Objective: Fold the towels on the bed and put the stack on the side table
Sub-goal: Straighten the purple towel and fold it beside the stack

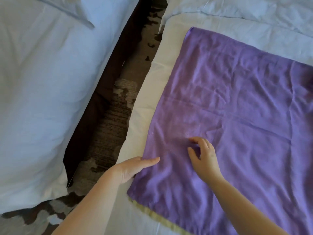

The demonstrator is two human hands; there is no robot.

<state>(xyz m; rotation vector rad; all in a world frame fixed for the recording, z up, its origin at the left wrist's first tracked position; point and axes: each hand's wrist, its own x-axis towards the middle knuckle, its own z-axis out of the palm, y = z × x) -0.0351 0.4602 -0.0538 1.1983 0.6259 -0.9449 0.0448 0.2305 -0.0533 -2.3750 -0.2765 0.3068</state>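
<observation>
A purple towel [237, 107] lies spread flat and wrinkled on the white bed [152, 92] at the right. My left hand [135, 168] is at the towel's left edge, with the thumb on top of the cloth and the fingers tucked under the edge. My right hand [203, 155] rests on the towel a little to the right, its bent fingertips touching the fabric and nothing lifted. A yellow-green strip [152, 214] shows along the towel's near edge; I cannot tell whether it is a trim or another cloth beneath.
A second white bed [50, 82] fills the left side. Between the beds runs a narrow gap of patterned carpet [115, 119] with a dark bed skirt [101, 92]. White pillows [245, 11] lie beyond the towel's far edge. No side table is in view.
</observation>
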